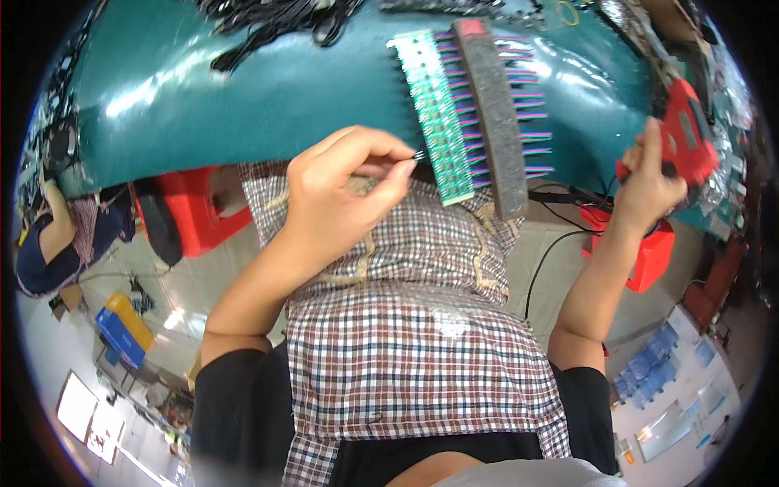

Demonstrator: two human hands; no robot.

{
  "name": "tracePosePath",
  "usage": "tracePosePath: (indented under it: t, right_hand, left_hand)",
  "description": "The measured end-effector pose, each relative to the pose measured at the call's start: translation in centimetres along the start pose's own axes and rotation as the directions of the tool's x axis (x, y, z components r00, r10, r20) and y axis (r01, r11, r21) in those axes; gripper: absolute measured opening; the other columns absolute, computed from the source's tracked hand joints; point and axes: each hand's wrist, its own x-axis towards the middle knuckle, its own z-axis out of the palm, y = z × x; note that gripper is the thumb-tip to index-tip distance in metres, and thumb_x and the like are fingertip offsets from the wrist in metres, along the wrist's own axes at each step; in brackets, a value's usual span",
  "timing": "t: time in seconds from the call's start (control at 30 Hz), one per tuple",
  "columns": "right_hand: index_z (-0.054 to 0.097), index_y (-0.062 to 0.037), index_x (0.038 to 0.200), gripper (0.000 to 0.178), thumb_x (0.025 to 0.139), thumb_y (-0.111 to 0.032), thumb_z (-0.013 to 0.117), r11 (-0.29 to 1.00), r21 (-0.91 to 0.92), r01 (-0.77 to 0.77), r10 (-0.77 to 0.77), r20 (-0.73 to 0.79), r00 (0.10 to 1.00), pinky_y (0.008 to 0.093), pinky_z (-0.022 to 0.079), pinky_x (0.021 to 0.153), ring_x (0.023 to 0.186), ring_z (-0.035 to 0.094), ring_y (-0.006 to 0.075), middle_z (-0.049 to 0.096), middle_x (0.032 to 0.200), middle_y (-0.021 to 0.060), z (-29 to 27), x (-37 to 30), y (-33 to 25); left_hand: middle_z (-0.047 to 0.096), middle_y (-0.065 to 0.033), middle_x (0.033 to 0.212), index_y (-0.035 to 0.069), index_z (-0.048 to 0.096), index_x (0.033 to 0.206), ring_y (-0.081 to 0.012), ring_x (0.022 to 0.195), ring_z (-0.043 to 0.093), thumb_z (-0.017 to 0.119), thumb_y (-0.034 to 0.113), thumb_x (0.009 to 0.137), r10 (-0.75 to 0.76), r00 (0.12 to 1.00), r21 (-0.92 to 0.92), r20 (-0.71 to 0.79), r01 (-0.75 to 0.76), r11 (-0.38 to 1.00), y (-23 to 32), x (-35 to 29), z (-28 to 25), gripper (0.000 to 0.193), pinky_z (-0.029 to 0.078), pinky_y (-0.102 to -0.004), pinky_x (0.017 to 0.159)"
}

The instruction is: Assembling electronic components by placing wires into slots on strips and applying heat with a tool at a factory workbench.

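My left hand (pixel 345 178) pinches a tiny dark piece with pale pins (pixel 419 155) between thumb and fingertips. It is too small to name for certain and sits right at the left edge of a green circuit board strip (pixel 438 122). Thin multicoloured wires (pixel 527 103) run from the board under a long dark grey bar (pixel 493 122), their ends sticking out to the right. Off to the right, my right hand (pixel 649 183) is closed round a red pistol-shaped tool (pixel 684 134), which looks like a hot glue gun. The fingers partly cover its handle.
A bundle of black cables (pixel 280 24) lies at the back of the green tabletop (pixel 243 97). Red stools (pixel 191 211) stand below the near edge. A black cord (pixel 540 268) hangs at the right. Another person (pixel 69 235) sits at the far left.
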Motion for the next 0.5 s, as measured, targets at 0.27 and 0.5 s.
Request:
tracePosePath:
  t: [0.27,0.5]
  right_hand:
    - [0.054,0.0053,0.118,0.024,0.095,-0.002,0.058,0.982,0.144,-0.126,0.053,0.425,0.903,0.0265,0.036,0.049,0.049,0.037,0.0073,0.052,0.078,0.0052,-5.9,-12.7,-4.1]
    - [0.052,0.0033,0.123,0.028,0.097,-0.006,0.058,0.967,-0.251,0.046,0.160,0.738,0.656,0.0294,0.042,0.060,0.065,0.048,0.0134,0.054,0.082,0.0052,-11.1,-16.6,-3.7]
  left_hand:
    - [0.071,-0.0069,0.085,0.001,0.071,0.088,-0.0142,0.074,0.072,0.074,-0.003,0.079,0.143,0.988,0.002,0.062,-0.143,0.990,-1.2,-0.7,1.2,0.011,0.059,-0.0245,0.066]
    - [0.071,-0.0075,0.086,-0.001,0.071,0.088,-0.0135,0.075,0.072,0.074,-0.005,0.079,0.120,0.991,0.042,0.053,-0.123,0.992,-1.5,-0.5,1.5,0.011,0.060,-0.0236,0.067]
